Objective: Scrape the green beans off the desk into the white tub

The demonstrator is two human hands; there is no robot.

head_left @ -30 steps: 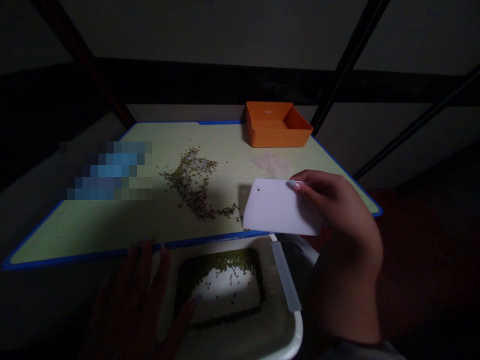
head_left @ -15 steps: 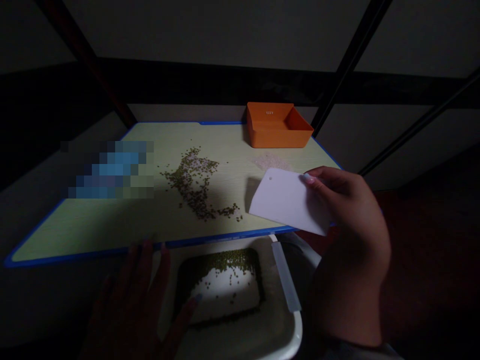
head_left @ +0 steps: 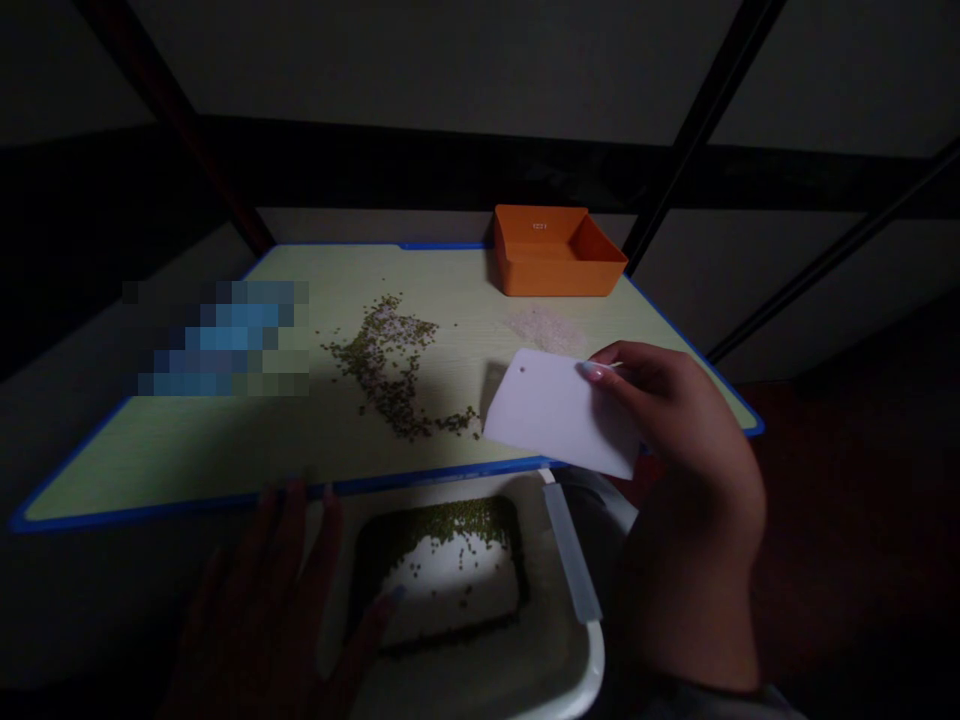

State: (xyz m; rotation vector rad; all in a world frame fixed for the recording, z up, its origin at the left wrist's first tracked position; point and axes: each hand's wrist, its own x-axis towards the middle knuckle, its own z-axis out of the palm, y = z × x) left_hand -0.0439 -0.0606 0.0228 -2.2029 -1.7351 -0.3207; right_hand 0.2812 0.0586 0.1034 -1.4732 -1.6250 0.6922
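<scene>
My right hand [head_left: 667, 410] pinches a white flat scraper [head_left: 555, 415] with a small hole in its corner. It is just above the table, its left end close to a few green beans and pale grains [head_left: 461, 422]. A larger patch of mixed green beans and pale grains [head_left: 386, 370] spreads over the table's middle. My left hand [head_left: 277, 600], dim in shadow, straddles the left side of a white bin [head_left: 581, 690], thumb inside and fingers stretched along the outside. Green beans [head_left: 457, 518] lie on the bin's bottom, mostly at the far side.
The pale green table [head_left: 247, 450] has a blue edge. At its back right stands an orange box [head_left: 559, 278]. A thin patch of pale grains [head_left: 546, 325] lies in front of that box. A blurred blue item [head_left: 225, 340] is on the left. Dark panels rise behind.
My right hand has moved the scraper slightly left and nearer to me, towards the small trail of beans. My left hand and the bin have stayed in place.
</scene>
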